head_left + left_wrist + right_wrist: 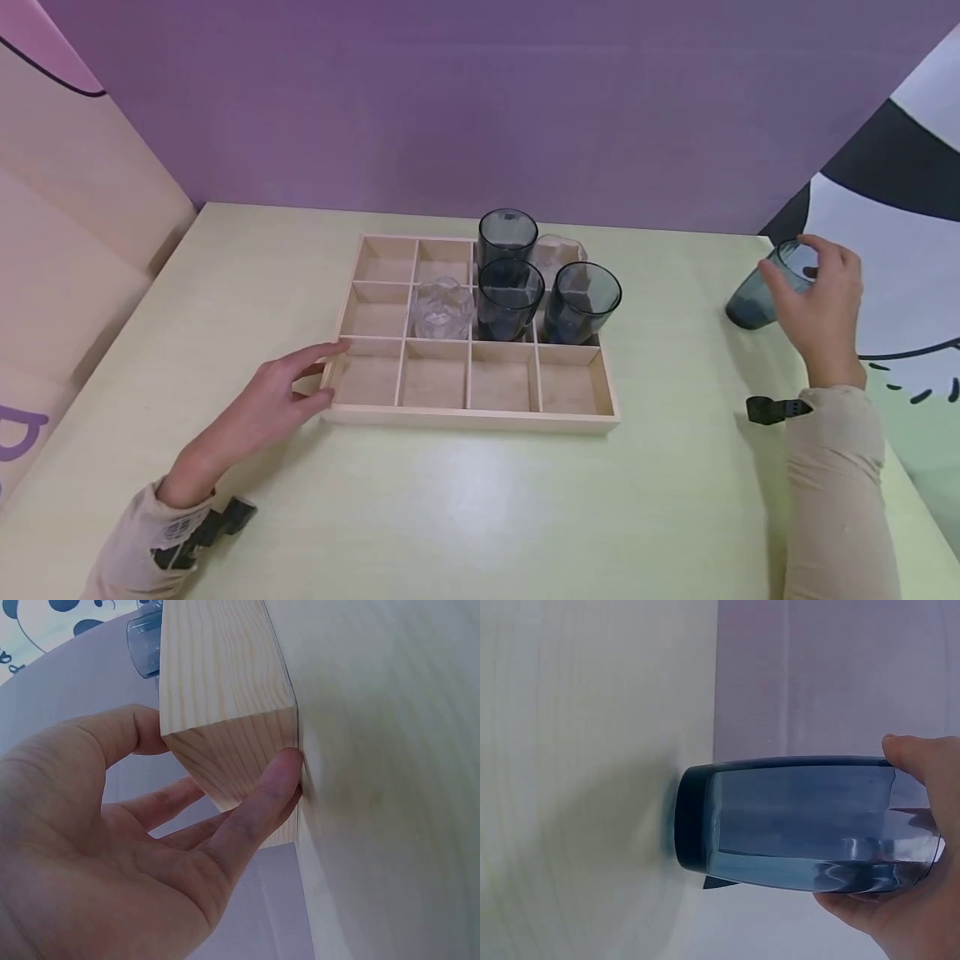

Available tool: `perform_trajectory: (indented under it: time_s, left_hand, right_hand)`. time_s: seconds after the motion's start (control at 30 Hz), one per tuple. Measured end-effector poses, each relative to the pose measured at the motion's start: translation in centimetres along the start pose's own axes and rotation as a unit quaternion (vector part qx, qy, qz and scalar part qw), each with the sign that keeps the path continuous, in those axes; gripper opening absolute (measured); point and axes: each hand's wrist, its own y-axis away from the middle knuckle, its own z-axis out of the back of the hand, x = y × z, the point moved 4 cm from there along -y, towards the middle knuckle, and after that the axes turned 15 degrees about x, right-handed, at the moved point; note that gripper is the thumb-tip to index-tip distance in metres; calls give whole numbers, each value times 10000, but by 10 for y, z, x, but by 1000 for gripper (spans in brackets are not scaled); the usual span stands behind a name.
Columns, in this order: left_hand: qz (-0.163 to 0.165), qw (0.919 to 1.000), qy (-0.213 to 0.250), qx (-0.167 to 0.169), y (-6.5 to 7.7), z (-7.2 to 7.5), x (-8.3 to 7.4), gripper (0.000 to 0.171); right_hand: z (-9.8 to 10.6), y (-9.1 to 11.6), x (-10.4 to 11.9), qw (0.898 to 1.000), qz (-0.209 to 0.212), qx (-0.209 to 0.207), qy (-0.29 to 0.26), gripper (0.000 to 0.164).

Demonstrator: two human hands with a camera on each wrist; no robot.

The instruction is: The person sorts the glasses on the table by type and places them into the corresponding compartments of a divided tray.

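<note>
My left hand (270, 408) holds the left front corner of a light wooden divided tray (468, 421), its fingertips on the side wall and rim. Far to the right, my right hand (828, 308) grips a blue-grey tinted glass (795, 825) near its rim, thumb and fingers on opposite sides. The glass's dark base is close to the table; whether it touches cannot be told. In the tray stand three dark tinted glasses, one at the back (507, 233), one in the middle (510, 300) and one at the right (583, 304). A clear faceted glass (442, 308) occupies a middle-row compartment.
Another clear glass (555, 254) sits in the back right of the tray, partly hidden by tinted glasses. The pale table (465, 508) meets a purple wall (480, 117) behind. A patterned panel (900, 275) rises beyond the right edge.
</note>
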Motion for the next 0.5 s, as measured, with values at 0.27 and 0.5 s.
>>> perform_trajectory:
  time_s: [0.27,0.5]
  left_hand:
    - [-41,9999,125,43,-4,-2,-2,55]
    - [-37,10000,66,-31,0,1,-3,55]
  right_hand:
    - [14,18,20,9995,80,-312,-23,58]
    - [9,30,43,9958,781,-475,-102,51]
